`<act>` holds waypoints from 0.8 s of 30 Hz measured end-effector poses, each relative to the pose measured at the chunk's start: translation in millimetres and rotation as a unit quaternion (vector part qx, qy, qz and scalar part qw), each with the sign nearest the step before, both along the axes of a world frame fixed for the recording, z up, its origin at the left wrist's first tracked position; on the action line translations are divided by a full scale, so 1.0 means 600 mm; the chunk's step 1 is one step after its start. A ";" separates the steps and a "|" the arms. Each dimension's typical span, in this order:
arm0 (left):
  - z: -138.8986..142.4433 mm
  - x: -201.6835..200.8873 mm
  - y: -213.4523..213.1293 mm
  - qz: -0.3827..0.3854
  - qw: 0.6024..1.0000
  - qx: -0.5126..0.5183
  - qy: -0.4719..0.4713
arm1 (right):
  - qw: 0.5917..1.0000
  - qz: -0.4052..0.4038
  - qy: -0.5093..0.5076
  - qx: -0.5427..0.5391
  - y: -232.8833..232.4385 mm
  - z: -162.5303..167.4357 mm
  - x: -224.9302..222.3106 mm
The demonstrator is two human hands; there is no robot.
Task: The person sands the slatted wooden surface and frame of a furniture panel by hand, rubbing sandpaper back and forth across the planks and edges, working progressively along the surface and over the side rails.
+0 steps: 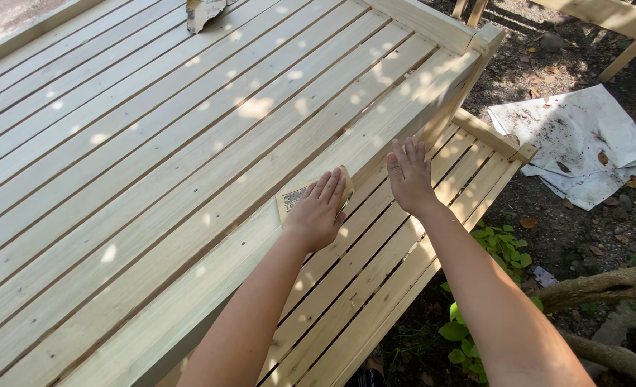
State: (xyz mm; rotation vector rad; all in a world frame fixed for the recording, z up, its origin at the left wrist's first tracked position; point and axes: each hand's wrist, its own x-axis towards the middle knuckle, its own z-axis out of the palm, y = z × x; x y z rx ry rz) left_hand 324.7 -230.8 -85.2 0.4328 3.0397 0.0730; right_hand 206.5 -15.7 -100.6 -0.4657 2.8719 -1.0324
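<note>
My left hand (318,209) presses flat on a folded piece of tan sandpaper (290,198) at the front edge of a pale wooden slatted deck (153,165). Only the sheet's left part and top corner show past my fingers. My right hand (408,175) is open with fingers together and raised, hovering just right of the deck edge above the lower slatted step (375,287). It holds nothing.
Another scrap of sandpaper (203,11) lies at the deck's far edge. A dirty white sheet (583,143) lies on the soil at the right. Green plants (497,247) and a tree root (604,287) sit below the step. Wooden rails (432,21) frame the deck corner.
</note>
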 end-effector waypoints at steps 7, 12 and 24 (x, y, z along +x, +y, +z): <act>0.019 0.207 -0.134 0.018 0.999 0.021 -0.018 | 0.999 0.007 -0.037 -0.008 -0.072 -0.028 0.089; 0.022 0.255 -0.167 0.000 1.000 -0.006 -0.017 | 0.999 0.001 -0.036 -0.002 -0.089 -0.048 0.105; 0.029 0.040 -0.038 -0.025 0.998 -0.029 -0.039 | 0.999 -0.036 -0.016 -0.015 -0.022 -0.029 -0.027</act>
